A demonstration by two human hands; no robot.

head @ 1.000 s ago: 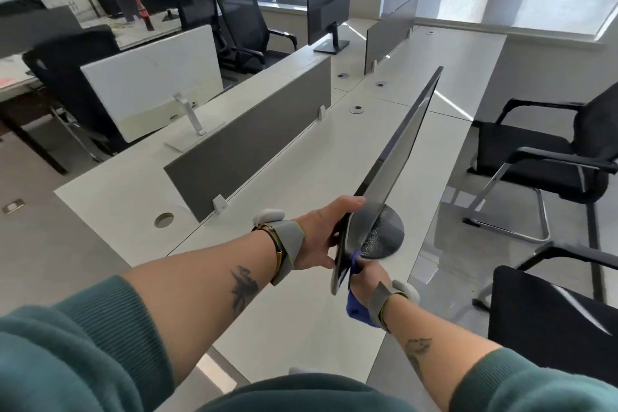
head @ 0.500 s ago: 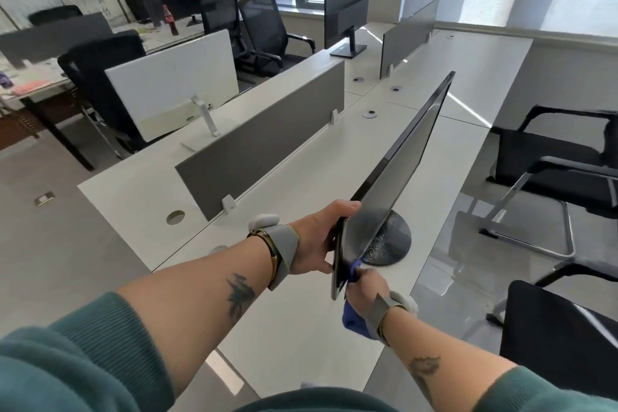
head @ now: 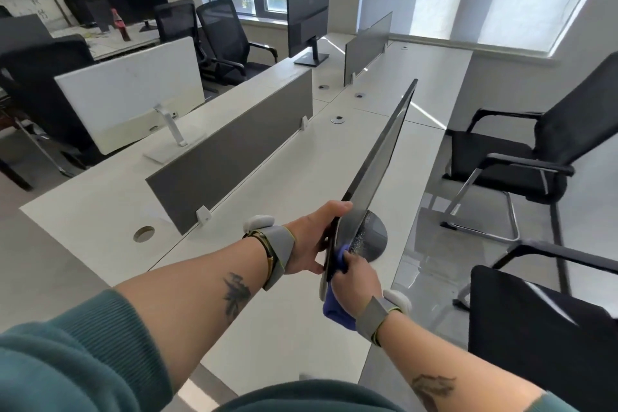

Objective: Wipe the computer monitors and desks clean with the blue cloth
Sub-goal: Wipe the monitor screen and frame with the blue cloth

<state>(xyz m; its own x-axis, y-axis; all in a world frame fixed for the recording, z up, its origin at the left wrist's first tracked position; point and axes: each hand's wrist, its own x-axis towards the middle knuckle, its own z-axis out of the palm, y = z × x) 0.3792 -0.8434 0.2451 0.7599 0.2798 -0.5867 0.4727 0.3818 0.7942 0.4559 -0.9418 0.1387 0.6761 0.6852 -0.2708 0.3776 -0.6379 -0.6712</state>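
A thin black monitor [head: 378, 174] stands edge-on to me on a round dark base [head: 374, 239] on the white desk [head: 261, 211]. My left hand [head: 316, 237] grips the monitor's near edge from behind, thumb on top. My right hand [head: 356, 281] holds the blue cloth [head: 336, 309] and presses it against the lower near corner of the screen. Part of the cloth is hidden under my palm.
A grey divider panel [head: 230, 150] runs along the desk's middle, with a white monitor [head: 130, 94] behind it and a black monitor [head: 307, 18] farther back. Black chairs [head: 521, 157] stand to the right, one close at the lower right [head: 541, 344]. A cable hole [head: 143, 233] lies at the left.
My right hand with the cloth has slid a little up along the screen's near lower corner. The view has shifted slightly; my left hand keeps its grip.
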